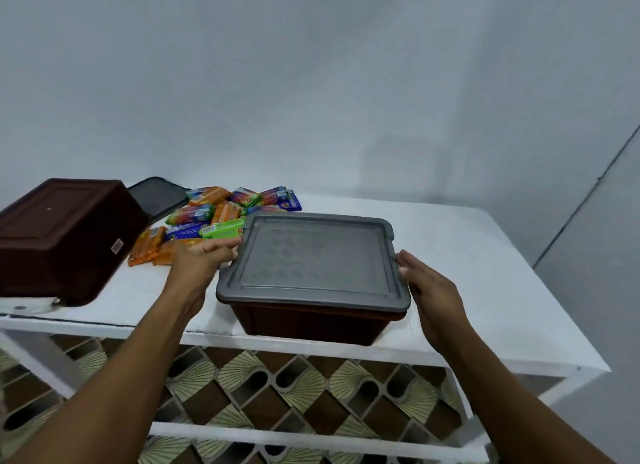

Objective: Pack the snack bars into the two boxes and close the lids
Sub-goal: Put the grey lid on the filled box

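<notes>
The grey lid (313, 259) on the near brown box (308, 321) is touched at its right rim by the straight-fingered right hand (433, 290). The hold of the left hand (199, 259) at the left rim cannot be told. Both rims are best lifted evenly. The snack bars (207, 221) lie heaped at far left.

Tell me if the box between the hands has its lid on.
On: the grey lid lies flat across the top of the brown box.
</notes>
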